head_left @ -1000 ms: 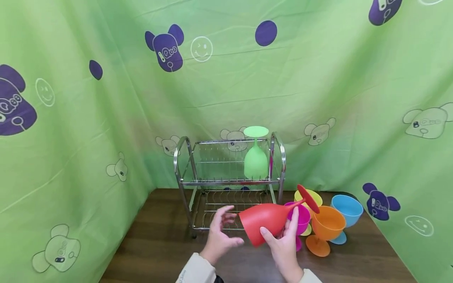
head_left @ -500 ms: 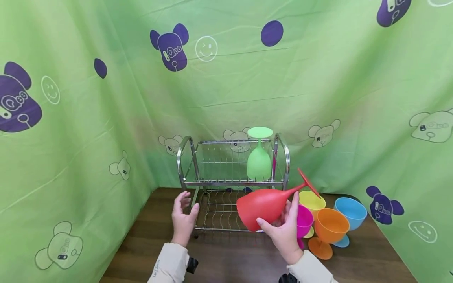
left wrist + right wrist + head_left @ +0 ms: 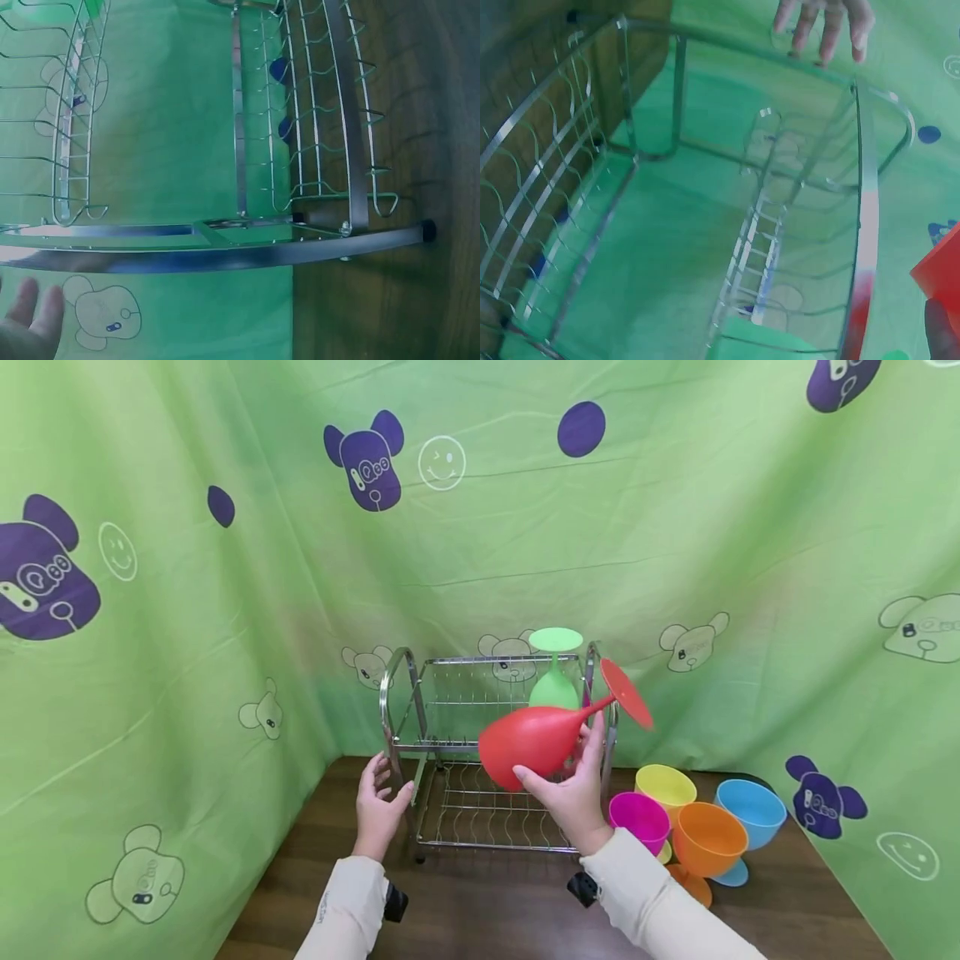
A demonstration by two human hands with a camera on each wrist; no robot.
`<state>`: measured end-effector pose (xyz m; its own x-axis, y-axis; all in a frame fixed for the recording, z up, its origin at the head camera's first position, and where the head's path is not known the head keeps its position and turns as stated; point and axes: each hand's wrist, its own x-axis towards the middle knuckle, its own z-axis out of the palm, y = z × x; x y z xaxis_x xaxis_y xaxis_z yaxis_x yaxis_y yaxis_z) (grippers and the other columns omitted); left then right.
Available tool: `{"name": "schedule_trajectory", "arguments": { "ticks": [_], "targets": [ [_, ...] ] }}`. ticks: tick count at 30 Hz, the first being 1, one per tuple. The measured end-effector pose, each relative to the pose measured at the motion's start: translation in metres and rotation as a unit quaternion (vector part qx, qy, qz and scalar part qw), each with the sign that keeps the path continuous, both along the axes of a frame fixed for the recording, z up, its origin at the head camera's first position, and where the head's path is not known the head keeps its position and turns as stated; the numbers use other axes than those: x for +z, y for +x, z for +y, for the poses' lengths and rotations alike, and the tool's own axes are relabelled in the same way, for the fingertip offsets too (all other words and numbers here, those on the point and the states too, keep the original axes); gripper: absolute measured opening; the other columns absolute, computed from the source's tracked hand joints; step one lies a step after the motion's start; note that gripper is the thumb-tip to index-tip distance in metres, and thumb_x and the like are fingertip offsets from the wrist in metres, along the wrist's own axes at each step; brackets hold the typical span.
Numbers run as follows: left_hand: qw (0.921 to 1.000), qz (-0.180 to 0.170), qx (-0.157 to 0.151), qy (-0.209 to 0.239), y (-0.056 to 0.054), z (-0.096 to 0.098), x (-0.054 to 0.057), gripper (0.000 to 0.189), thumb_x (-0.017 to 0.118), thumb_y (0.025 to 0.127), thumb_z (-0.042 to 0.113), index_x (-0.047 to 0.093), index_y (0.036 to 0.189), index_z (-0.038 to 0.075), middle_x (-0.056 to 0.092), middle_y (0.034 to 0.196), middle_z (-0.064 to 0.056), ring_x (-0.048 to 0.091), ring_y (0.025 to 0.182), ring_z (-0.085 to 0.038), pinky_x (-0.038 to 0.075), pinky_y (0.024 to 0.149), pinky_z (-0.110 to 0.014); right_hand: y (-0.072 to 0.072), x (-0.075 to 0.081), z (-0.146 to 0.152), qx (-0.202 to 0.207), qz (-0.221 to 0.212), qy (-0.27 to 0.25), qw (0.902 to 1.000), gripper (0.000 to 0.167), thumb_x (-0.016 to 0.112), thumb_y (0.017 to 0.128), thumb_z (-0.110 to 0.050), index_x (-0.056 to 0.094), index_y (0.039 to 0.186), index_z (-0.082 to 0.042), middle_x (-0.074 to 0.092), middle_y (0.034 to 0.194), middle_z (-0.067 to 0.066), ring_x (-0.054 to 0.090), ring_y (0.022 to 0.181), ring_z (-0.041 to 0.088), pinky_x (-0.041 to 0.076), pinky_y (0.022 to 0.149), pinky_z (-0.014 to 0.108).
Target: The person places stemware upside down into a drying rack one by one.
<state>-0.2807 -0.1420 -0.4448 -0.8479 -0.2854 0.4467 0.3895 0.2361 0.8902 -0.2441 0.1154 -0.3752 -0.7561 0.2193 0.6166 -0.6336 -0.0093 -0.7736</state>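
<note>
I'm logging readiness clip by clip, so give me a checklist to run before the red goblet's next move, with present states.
1. Red goblet held by the right hand: ok.
2. Red goblet turned fully upside down, if it should match the green goblet: not ok, tilted, foot raised.
3. Green goblet upside down on the upper shelf: ok.
4. Left hand free of objects: ok.
5. Red goblet's grip secure against slipping: cannot tell.
6. Rack standing upright: ok.
</note>
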Motion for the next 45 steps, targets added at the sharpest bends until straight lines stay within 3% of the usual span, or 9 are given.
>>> {"name": "schedule_trajectory", "arguments": {
  "ticks": [7, 10, 14, 18, 21, 26, 35, 42, 45],
  "targets": [
    [0.9976, -0.04, 0.039, 0.041, -0.017, -0.002, 0.003, 0.066, 0.067, 0.082, 0.0, 0.036, 0.14, -0.004, 0.05, 0.126, -0.029, 0.051, 0.113, -0.044, 0.039, 0.095, -0.056, -0.03, 0.022, -0.01, -0.028, 0.002, 0.081, 0.9963, 0.108, 0.078, 0.072, -0.002, 0.006, 0.152, -0.008, 0.034, 0.139, 0.018, 0.042, 0.12, 0.03, 0.052, 0.085, 0.04],
    [0.997, -0.055, 0.035, 0.041, -0.024, -0.002, 0.0, 0.062, 0.066, 0.084, 0.0, 0.039, 0.139, -0.006, 0.052, 0.128, -0.029, 0.051, 0.116, -0.043, 0.041, 0.098, -0.051, -0.041, 0.028, -0.014, -0.047, -0.003, 0.115, 0.9923, 0.107, 0.08, 0.072, -0.004, 0.009, 0.152, -0.01, 0.032, 0.142, 0.019, 0.039, 0.123, 0.034, 0.05, 0.086, 0.053],
    [0.9965, -0.05, 0.029, 0.061, -0.026, -0.001, -0.002, 0.052, 0.062, 0.088, -0.002, 0.044, 0.136, -0.009, 0.052, 0.128, -0.031, 0.049, 0.121, -0.041, 0.044, 0.098, -0.037, -0.054, 0.036, -0.021, -0.061, -0.029, 0.169, 0.9832, 0.107, 0.081, 0.072, -0.01, 0.01, 0.152, -0.011, 0.033, 0.141, 0.02, 0.041, 0.123, 0.038, 0.049, 0.087, 0.056],
    [0.9967, -0.032, 0.047, 0.059, -0.027, -0.003, -0.004, 0.042, 0.06, 0.089, -0.004, 0.051, 0.129, -0.013, 0.057, 0.121, -0.031, 0.057, 0.111, -0.036, 0.047, 0.086, -0.02, -0.064, 0.042, -0.026, -0.067, -0.051, 0.216, 0.9728, 0.106, 0.081, 0.073, -0.014, 0.01, 0.152, -0.014, 0.036, 0.138, 0.021, 0.044, 0.12, 0.04, 0.05, 0.085, 0.055],
    [0.9971, -0.026, 0.062, 0.036, -0.029, -0.005, -0.004, 0.034, 0.064, 0.087, -0.005, 0.057, 0.119, -0.014, 0.063, 0.107, -0.03, 0.063, 0.092, -0.022, 0.046, 0.075, -0.014, -0.071, 0.046, -0.028, -0.08, -0.045, 0.236, 0.9675, 0.107, 0.081, 0.073, -0.013, 0.009, 0.153, -0.02, 0.038, 0.136, 0.022, 0.045, 0.119, 0.04, 0.049, 0.085, 0.056],
    [0.9976, -0.028, 0.06, 0.021, -0.033, -0.008, -0.004, 0.028, 0.066, 0.084, -0.007, 0.061, 0.11, -0.015, 0.066, 0.095, -0.027, 0.057, 0.077, -0.004, 0.045, 0.069, -0.013, -0.08, 0.049, -0.034, -0.105, -0.052, 0.283, 0.9519, 0.109, 0.081, 0.074, -0.011, 0.007, 0.153, -0.024, 0.038, 0.135, 0.025, 0.048, 0.116, 0.043, 0.049, 0.084, 0.058],
    [0.9981, -0.051, 0.034, -0.002, -0.037, -0.008, -0.004, 0.029, 0.066, 0.084, -0.006, 0.062, 0.112, -0.015, 0.068, 0.093, -0.025, 0.06, 0.077, -0.007, 0.045, 0.067, -0.013, -0.095, 0.044, -0.036, -0.14, -0.063, 0.345, 0.9259, 0.097, 0.08, 0.073, -0.011, 0.021, 0.149, -0.018, 0.039, 0.131, 0.023, 0.048, 0.113, 0.044, 0.05, 0.081, 0.057],
    [0.9975, -0.069, -0.003, -0.019, -0.035, -0.01, -0.008, 0.039, 0.064, 0.086, -0.007, 0.057, 0.124, -0.011, 0.068, 0.099, -0.025, 0.059, 0.079, -0.003, 0.046, 0.07, -0.013, -0.106, 0.034, -0.036, -0.164, -0.082, 0.425, 0.8861, 0.089, 0.08, 0.073, -0.017, 0.026, 0.144, -0.023, 0.043, 0.128, 0.023, 0.052, 0.105, 0.044, 0.053, 0.07, 0.054],
    [0.9971, -0.067, -0.01, -0.033, -0.036, -0.01, -0.008, 0.038, 0.064, 0.085, -0.007, 0.057, 0.122, -0.012, 0.068, 0.097, -0.025, 0.062, 0.079, -0.008, 0.047, 0.07, -0.014, -0.109, 0.032, -0.037, -0.159, -0.085, 0.446, 0.8766, 0.092, 0.08, 0.072, -0.018, 0.023, 0.144, -0.024, 0.043, 0.128, 0.025, 0.053, 0.104, 0.045, 0.054, 0.067, 0.054]
  ]
}}
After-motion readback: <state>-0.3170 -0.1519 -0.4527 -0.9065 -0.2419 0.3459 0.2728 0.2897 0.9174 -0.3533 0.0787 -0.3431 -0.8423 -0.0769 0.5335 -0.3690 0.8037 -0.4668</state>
